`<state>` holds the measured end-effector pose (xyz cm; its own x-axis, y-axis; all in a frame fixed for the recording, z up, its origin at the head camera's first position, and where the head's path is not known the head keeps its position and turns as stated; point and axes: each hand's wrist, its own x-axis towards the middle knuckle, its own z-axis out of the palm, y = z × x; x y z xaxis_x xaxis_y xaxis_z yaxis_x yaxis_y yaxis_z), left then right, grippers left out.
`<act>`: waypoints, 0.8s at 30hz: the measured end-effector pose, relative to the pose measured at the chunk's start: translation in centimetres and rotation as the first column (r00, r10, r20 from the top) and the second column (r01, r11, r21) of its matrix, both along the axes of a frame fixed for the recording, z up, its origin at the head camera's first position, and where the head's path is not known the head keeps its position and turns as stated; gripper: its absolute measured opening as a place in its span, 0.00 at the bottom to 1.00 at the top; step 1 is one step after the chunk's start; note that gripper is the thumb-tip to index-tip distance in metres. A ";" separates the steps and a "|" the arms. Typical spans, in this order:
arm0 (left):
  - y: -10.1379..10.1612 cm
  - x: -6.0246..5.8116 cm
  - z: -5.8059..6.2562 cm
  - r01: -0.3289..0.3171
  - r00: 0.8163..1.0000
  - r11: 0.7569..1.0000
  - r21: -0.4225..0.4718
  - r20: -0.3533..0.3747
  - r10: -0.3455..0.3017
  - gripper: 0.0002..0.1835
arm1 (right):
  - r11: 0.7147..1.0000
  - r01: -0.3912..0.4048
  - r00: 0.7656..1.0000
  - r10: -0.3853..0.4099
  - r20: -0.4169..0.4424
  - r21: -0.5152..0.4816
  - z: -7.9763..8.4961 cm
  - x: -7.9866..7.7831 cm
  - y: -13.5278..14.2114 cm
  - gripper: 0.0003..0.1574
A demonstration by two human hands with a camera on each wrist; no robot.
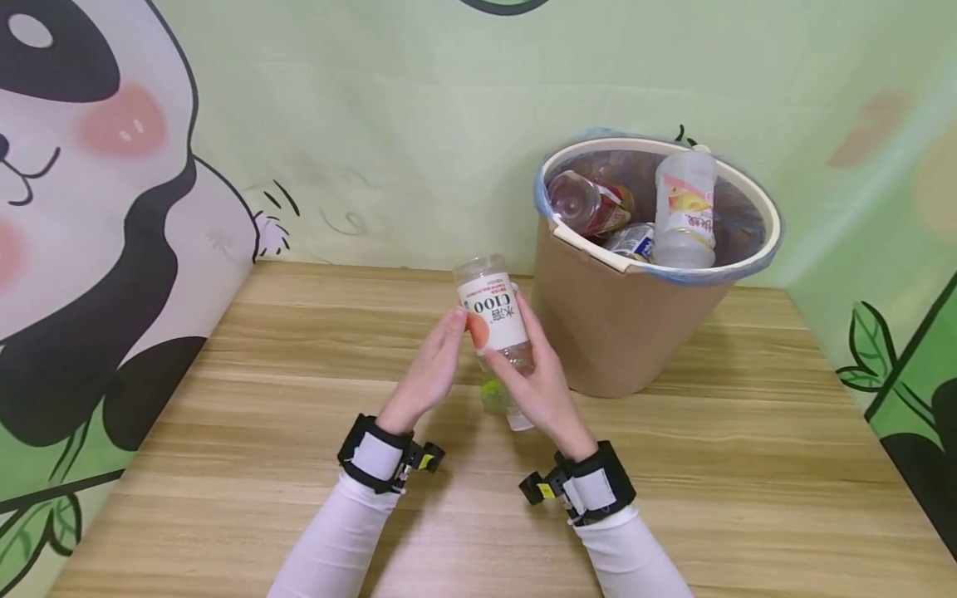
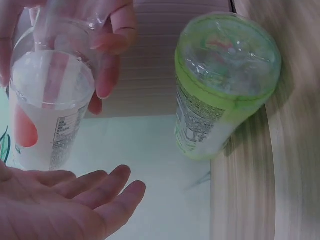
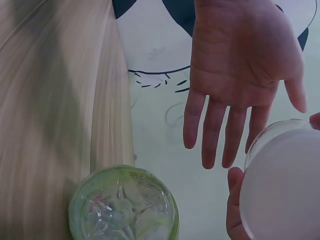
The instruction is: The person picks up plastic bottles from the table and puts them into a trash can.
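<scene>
A clear plastic bottle point(image 1: 493, 311) with a white C100 label and an orange fruit print is held above the table. Its print reads upside down in the head view. My right hand point(image 1: 544, 386) grips it, thumb on the near side and fingers round the far side. Beside the label, my left hand point(image 1: 429, 365) has its fingers extended; in the right wrist view the left palm point(image 3: 240, 65) shows flat with straight fingers. Below the held bottle, a green-labelled clear bottle point(image 2: 227, 85) rests on the table, partly hidden in the head view.
A brown bin point(image 1: 620, 324) with a cream rim and bluish liner stands just right of my hands. Inside it are a red-labelled bottle point(image 1: 586, 203), a can point(image 1: 631, 241) and a whitish bottle point(image 1: 685, 208) leaning against the rim. Printed cloth point(image 1: 389, 166) hangs behind the wooden table point(image 1: 299, 332).
</scene>
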<state>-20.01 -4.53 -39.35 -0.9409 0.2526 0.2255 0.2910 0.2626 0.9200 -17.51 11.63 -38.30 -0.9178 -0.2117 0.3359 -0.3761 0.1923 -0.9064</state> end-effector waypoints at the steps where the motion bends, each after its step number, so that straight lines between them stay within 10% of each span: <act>1: 0.0 -0.1 -0.1 -0.017 1.000 1.000 0.004 -0.009 0.017 0.33 | 1.000 0.007 1.000 -0.007 0.000 0.000 -0.4 -0.2 0.0 0.48; 12: 0.2 -0.2 0.0 -0.148 0.989 0.986 0.078 -0.015 0.150 0.32 | 0.997 0.021 0.997 -0.016 0.070 -0.072 -1.1 -0.8 0.0 0.47; 24: 0.4 1.8 3.1 -0.193 0.977 0.965 0.176 -0.057 0.206 0.26 | 0.988 0.010 0.987 0.015 0.161 -0.152 -0.5 -0.5 0.0 0.45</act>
<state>-18.21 -4.10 -36.21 -0.9473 0.0141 0.3200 0.3178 0.1656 0.9336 -18.03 11.60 -38.77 -0.9620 -0.1722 0.2119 -0.2230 0.0473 -0.9737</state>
